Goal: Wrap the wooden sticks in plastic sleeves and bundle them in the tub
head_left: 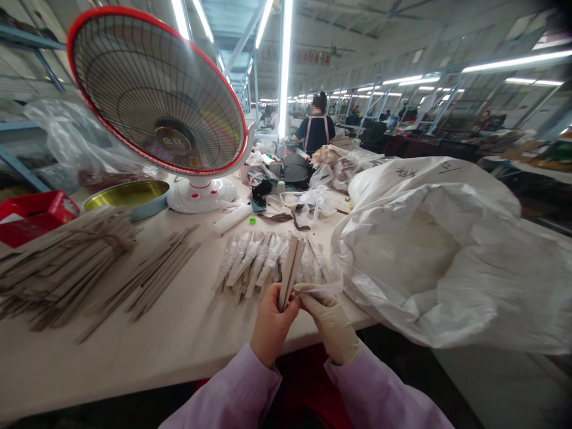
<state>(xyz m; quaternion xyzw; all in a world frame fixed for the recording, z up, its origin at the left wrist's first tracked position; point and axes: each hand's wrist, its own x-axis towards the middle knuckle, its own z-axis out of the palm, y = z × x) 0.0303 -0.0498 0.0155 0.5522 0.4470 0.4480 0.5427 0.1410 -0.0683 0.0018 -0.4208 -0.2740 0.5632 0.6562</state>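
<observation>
My left hand [271, 325], bare, is closed around a few flat grey-brown strips [291, 268] that look like cardboard and stand upright in front of me. Close beside it, my right hand [334, 329] wears a pale glove, and its thumb and fingers pinch the end of a thin white band [322, 289] near the strips. The band runs off to the right towards a large white sack [402, 250]; its exact material is unclear. Just behind my hands lies a row of similar strips wound with white material [257, 259].
Loose strips [165, 277] and a tied bundle of them [67, 268] lie on the table [179, 363] at left. Behind stand a red-rimmed fan heater [179, 140], a metal bowl [127, 199] and a red box [38, 217]. Clutter and a person [317, 128] are farther back.
</observation>
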